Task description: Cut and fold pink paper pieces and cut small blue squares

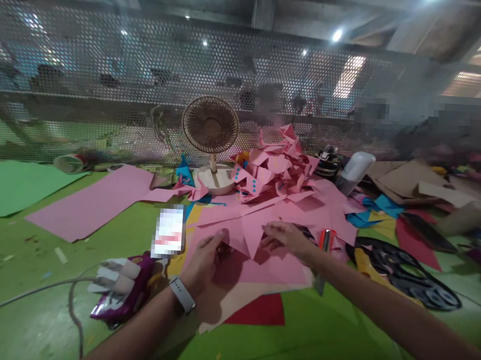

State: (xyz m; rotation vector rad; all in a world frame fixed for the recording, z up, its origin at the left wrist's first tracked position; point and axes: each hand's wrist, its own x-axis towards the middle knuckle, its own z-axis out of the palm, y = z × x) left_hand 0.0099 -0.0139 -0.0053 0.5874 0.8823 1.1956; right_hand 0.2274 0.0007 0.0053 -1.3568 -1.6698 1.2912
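Observation:
A folded sheet of pink paper (246, 232) is held up between my two hands, its crease pointing down toward me. My left hand (205, 262), with a white watch band at the wrist, pinches the left edge of the sheet between thumb and fingers. On the opposite side, the fingers of my right hand (288, 238) are bent round the right edge. Below lies a larger flat pink sheet (275, 272), over pale and red paper (259, 310). Just beyond is a heap of folded pink paper pieces (276, 168), some with blue diamond marks.
A small fan (211, 126) stands at the back before a perforated metal screen. To the left are a lit phone (169, 232), a power strip with plugs (118, 281) and pink and green sheets. At right lie a black palette-shaped tray (406, 266) and brown paper (407, 179).

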